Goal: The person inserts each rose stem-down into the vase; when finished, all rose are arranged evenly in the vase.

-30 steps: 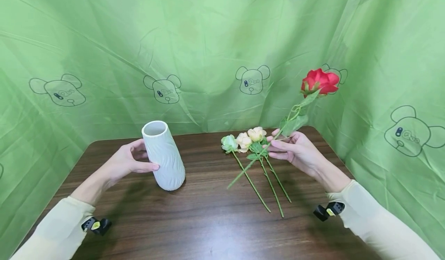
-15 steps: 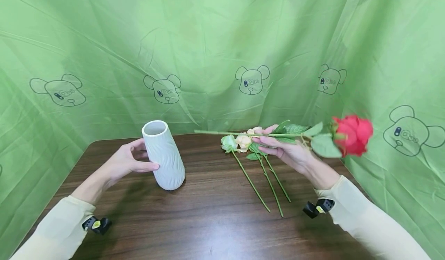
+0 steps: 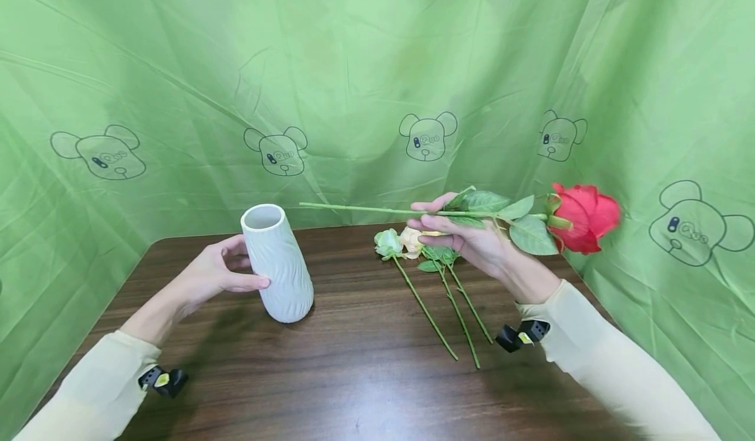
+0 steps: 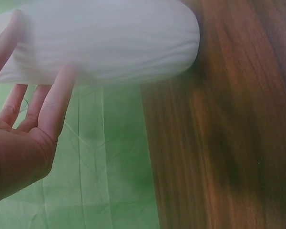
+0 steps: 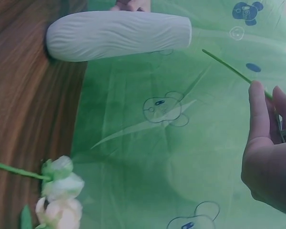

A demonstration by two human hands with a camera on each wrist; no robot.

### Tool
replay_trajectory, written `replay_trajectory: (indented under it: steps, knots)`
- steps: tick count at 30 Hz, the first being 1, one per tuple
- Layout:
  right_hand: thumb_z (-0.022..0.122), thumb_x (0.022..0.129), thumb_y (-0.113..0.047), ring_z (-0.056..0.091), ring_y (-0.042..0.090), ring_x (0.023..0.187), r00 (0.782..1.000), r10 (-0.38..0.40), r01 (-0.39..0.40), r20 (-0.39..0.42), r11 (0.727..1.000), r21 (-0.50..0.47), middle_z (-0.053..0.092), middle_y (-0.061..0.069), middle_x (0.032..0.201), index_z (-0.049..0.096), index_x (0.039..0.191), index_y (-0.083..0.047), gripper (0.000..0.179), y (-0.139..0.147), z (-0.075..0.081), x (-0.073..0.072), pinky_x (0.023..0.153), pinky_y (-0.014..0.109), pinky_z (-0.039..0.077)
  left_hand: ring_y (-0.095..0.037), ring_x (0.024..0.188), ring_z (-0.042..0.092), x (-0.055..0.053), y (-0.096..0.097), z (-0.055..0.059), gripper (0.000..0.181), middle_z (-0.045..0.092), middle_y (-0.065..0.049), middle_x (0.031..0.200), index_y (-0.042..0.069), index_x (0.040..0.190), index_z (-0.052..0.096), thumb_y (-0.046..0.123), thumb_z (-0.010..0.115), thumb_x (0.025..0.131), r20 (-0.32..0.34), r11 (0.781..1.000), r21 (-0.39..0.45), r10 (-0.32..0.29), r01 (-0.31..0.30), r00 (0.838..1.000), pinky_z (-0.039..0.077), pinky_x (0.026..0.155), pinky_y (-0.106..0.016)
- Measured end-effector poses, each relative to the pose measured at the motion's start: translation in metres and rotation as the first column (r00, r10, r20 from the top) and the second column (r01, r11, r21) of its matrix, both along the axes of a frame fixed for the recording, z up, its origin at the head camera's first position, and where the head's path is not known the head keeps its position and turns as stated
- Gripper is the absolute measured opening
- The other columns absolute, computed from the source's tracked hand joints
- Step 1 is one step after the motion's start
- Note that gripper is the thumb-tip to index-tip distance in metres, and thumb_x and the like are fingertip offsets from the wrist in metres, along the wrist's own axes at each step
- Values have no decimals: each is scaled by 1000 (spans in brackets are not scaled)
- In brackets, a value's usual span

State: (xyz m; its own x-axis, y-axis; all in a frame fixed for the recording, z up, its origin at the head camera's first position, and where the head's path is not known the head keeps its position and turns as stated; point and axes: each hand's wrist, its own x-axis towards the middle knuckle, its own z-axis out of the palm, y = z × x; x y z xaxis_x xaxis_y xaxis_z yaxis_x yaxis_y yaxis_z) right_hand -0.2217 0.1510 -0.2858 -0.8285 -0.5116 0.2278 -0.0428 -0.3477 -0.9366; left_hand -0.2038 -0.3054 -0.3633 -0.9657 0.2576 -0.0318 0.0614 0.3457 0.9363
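A white vase (image 3: 280, 267) with a wavy ribbed surface stands upright at the left of the table. My left hand (image 3: 218, 270) grips its side, thumb across the front and the other fingers partly hidden behind. In the right wrist view the vase (image 5: 119, 36) shows with its mouth toward the stem's end. My right hand (image 3: 466, 238) pinches the green stem of a red rose (image 3: 585, 218) between thumb and fingers, above the table. The rose lies almost level, its bloom to the right and its bare stem end pointing left, a little right of the vase's mouth.
On the brown wooden table (image 3: 354, 388), below my right hand, lie a pale green rose (image 3: 388, 243) and cream roses (image 3: 411, 241), stems toward me. A green curtain (image 3: 354, 67) with bear-face prints hangs close behind the table and on both sides.
My right hand has moved left and up. The red rose has swung from slanting upward to nearly level, its stem end now near the vase. The left hand and vase stay put.
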Motion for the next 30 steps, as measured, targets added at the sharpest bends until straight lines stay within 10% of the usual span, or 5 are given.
replay_trajectory:
  steps: [30]
  knots:
    - [62, 95, 6, 69, 31, 108, 997, 74, -72, -1, 972, 224, 58, 21, 138, 61, 106, -5, 15, -50, 44, -19, 88, 51, 55, -21, 118, 61, 0, 1, 1, 81, 57, -17, 135, 3, 146, 44, 11, 89, 78, -10, 1000, -5, -5, 5, 1000, 57, 86, -42]
